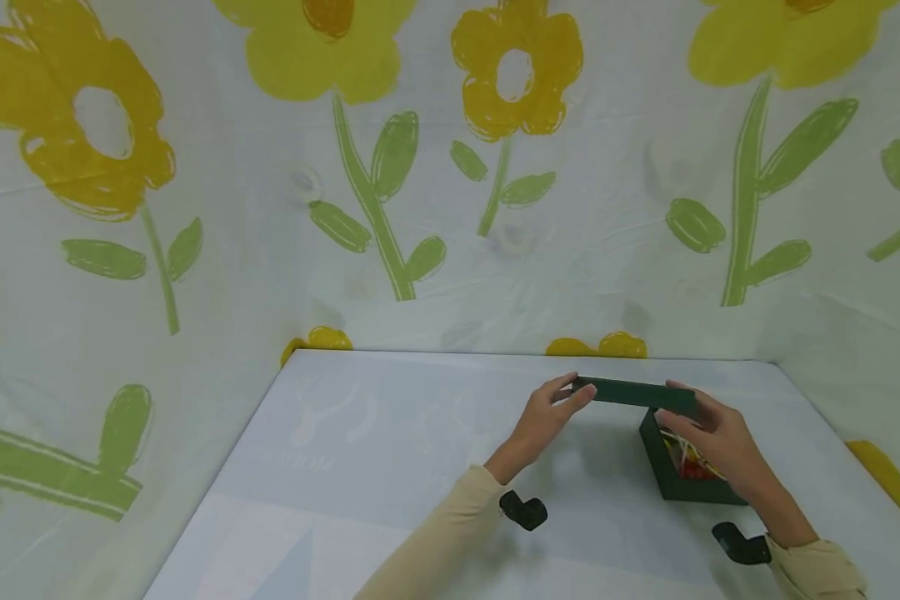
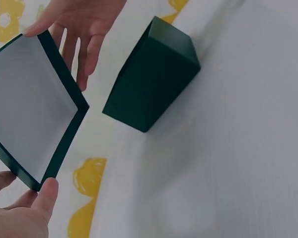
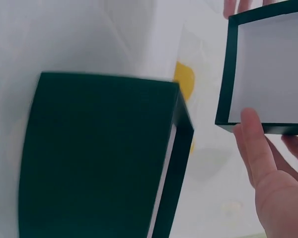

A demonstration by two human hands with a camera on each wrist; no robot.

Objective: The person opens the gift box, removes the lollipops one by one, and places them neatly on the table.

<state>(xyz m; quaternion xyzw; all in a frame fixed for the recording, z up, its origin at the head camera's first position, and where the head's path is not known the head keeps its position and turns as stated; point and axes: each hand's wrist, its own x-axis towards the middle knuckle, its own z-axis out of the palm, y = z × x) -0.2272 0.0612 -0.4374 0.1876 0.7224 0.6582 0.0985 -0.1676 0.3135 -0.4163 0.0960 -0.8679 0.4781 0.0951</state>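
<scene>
Both hands hold a dark green box lid (image 1: 633, 393) up over the table, one at each end. My left hand (image 1: 536, 425) pinches the lid's left end, thumb on the near side. At the right end, my right hand (image 1: 727, 442) grips with the thumb at the rim (image 3: 228, 69) and the other fingers outside it. The lid's pale inner face (image 2: 27, 89) shows in both wrist views. Below the right hand stands a matching green box (image 1: 701, 490), uncovered, with small red, yellow and white things (image 1: 693, 462) inside, partly hidden by that hand.
The box stands on a white table (image 1: 330, 467) toward its right side. Behind and beside the table hang pale sheets (image 1: 615, 250) printed with yellow flowers and green leaves. Black devices sit at the left wrist (image 1: 523, 510) and the right wrist (image 1: 741, 544).
</scene>
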